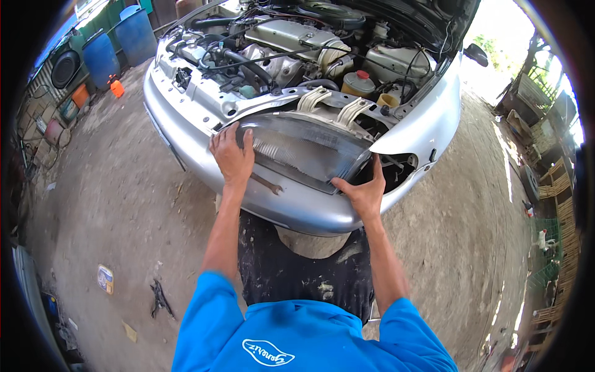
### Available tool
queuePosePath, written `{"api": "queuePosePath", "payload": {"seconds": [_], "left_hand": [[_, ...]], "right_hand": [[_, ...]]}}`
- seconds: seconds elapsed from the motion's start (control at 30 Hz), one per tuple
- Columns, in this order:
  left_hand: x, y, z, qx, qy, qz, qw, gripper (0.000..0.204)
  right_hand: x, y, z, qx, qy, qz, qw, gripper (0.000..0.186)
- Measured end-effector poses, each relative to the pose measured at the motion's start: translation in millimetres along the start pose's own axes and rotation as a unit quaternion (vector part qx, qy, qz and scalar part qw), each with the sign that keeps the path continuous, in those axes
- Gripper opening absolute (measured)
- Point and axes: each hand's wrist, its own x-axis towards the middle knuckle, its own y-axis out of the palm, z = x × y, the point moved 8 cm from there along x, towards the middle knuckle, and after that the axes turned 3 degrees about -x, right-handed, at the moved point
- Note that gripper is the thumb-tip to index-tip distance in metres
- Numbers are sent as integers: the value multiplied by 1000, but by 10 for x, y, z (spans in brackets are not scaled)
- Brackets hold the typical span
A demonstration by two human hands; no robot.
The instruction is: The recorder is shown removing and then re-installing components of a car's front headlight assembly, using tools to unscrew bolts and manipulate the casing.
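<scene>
A large clear-lensed headlight (304, 149) sits at the front corner of a silver car, between my two hands. My left hand (233, 156) grips its left end, the thumb on the lens and the fingers at the edge. At the other end my right hand (365, 189) holds the lower right corner between thumb and fingers. Just below the headlight, a wrench (266, 183) lies on the silver bumper (291, 201), close to my left wrist. Two pale metal brackets (353, 111) rise behind the headlight. The back of the headlight is hidden.
The hood is up over the engine (297, 46). A reservoir with a red cap (358, 84) stands behind the brackets. To the right, the fender (427, 124) has an opening at its front corner. Blue drums (135, 37) and an orange bottle (116, 87) stand at far left on dirt ground.
</scene>
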Motion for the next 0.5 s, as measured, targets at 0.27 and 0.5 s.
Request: {"api": "queuePosePath", "payload": {"seconds": [0.27,0.5], "left_hand": [[42,24,103,12,-61,20,998,38],[100,15,-78,-14,-13,-23,1000,28]], "right_hand": [[62,27,50,-7,4,17,1000,108],[22,-54,20,-21,24,18,999,111]]}}
